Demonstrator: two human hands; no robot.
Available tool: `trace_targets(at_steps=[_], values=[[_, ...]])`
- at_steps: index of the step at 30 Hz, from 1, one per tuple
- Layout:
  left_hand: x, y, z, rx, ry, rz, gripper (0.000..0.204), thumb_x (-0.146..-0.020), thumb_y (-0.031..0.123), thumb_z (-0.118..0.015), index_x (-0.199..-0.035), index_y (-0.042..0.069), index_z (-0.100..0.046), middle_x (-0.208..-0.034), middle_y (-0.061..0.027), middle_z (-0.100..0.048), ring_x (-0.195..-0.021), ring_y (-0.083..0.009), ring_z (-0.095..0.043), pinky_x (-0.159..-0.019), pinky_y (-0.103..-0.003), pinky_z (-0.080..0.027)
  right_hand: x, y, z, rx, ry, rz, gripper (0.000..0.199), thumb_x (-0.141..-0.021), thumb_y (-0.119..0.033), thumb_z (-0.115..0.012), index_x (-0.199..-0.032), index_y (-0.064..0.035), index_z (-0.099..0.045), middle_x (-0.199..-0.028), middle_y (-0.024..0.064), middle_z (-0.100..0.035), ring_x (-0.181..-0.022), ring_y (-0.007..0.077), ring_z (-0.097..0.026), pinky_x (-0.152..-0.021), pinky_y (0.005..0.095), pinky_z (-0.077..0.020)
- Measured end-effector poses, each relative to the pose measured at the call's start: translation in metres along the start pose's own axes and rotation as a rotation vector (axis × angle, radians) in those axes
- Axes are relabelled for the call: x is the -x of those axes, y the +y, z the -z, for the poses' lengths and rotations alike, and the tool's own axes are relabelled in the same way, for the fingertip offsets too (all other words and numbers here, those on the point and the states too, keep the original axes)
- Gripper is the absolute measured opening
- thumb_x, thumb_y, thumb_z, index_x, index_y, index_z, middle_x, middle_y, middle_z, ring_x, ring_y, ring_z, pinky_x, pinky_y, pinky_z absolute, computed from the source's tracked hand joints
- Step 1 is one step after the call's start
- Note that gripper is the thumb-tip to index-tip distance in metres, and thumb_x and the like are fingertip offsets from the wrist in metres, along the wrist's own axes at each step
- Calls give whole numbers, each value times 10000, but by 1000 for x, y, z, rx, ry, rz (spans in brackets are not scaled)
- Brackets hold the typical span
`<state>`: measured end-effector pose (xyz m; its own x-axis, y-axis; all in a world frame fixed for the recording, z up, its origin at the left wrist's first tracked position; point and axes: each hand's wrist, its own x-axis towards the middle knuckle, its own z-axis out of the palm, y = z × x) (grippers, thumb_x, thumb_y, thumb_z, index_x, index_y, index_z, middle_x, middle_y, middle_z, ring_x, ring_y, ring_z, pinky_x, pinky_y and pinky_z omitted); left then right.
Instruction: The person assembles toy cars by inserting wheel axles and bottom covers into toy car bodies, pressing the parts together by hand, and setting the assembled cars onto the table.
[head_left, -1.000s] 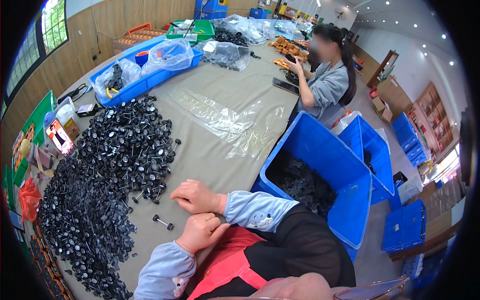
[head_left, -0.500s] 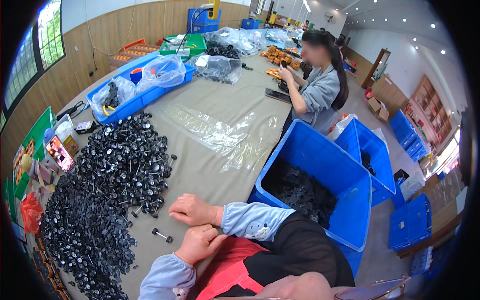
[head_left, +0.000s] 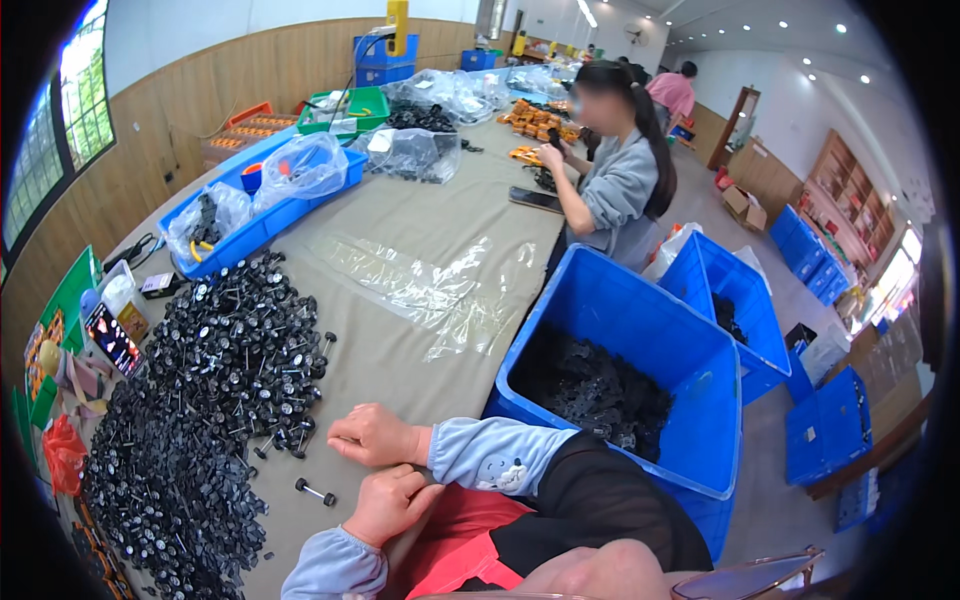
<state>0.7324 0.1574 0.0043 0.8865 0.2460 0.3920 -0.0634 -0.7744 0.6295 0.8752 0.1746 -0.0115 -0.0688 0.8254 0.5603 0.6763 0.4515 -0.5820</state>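
Both hands sit low at the near edge of the tabletop (head_left: 420, 230), close together. The left hand (head_left: 388, 505) is curled, fingers folded in toward the palm; whether they pinch anything I cannot tell. The right hand (head_left: 372, 437) lies just above it, knuckles up, fingers bent loosely and resting on the grey cloth, nothing visible in them.

Just left of the hands lies a single small black axle with a wheel at each end (head_left: 315, 491), on its own, clear of both hands. Beyond it spreads the big heap of black wheel-and-axle parts (head_left: 205, 400), running from the near left edge up toward the middle of the tabletop.

Packages now: a crumpled clear plastic sheet (head_left: 430, 285) lies flat mid-table. Further back, a long blue tray (head_left: 265, 215) holds puffed clear bags, one with dark parts inside. Behind that, a green crate (head_left: 345, 110) and more clear bags of black pieces (head_left: 410, 150). At the far left edge, a small clear box and bright coloured packets (head_left: 110, 325), green, orange and red.

To the right, beside the tabletop, a deep blue bin (head_left: 640, 330) is part-filled with black parts; a second blue bin (head_left: 740, 300) stands just behind it. A co-worker in a grey top (head_left: 615, 190) sits further along the right side.
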Motion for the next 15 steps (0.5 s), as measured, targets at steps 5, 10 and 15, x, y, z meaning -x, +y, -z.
trace_targets(at_steps=[5, 10, 15], values=[[3, -1, 1, 27, 5, 9, 226, -860, 248, -745, -757, 59, -674, -730, -100, -624, -645, -305, -632, -590, -410, -513, -1, 2, -5, -8, 15, -50, 142, -902, -229, -643, -867, -94, -670, -712, 129, -669, -660, 356, -654, -610, 463, -513], [0, 0, -2, 174, 84, 37, 117, -880, 158, -711, -848, 46, -713, -788, -117, -650, -694, -320, -647, -636, -399, -523, -1, 6, -6, 0, 32, -48, 138, -902, -225, -634, -860, -97, -663, -713, 131, -661, -661, 358, -652, -605, 461, -517], [0, 3, 0, 118, 44, 69, 84, -877, 125, -703, -877, 44, -723, -827, -125, -669, -734, -314, -665, -663, -385, -530, -1, 8, -5, 10, 79, -23, 144, -907, -221, -625, -856, -89, -651, -729, 132, -659, -677, 364, -649, -617, 465, -517]])
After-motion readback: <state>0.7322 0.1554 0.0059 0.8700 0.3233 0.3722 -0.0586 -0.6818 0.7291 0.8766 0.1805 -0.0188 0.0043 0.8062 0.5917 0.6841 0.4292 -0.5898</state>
